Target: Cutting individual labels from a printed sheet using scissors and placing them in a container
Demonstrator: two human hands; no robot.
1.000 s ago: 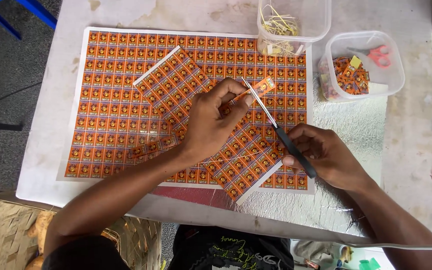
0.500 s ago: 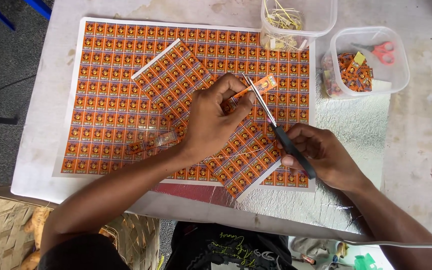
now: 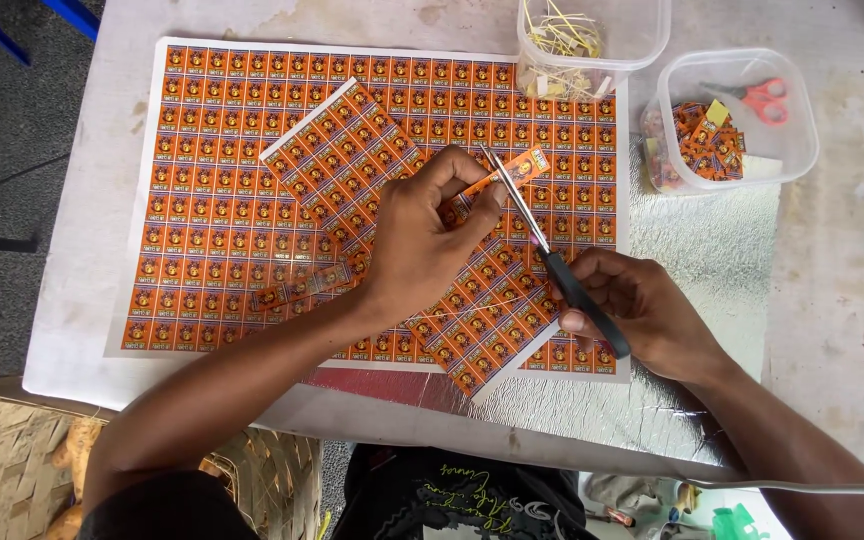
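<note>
Orange printed label sheets (image 3: 222, 200) cover the worktop (image 3: 832, 260) at left of frame. At centre, the left hand (image 3: 422, 250) pinches a small orange label strip (image 3: 517, 170); being thin, limp paper, it looks best held by its edges. Right of it, the right hand (image 3: 642, 310) grips black-handled scissors (image 3: 552, 260), blades at the strip.
</note>
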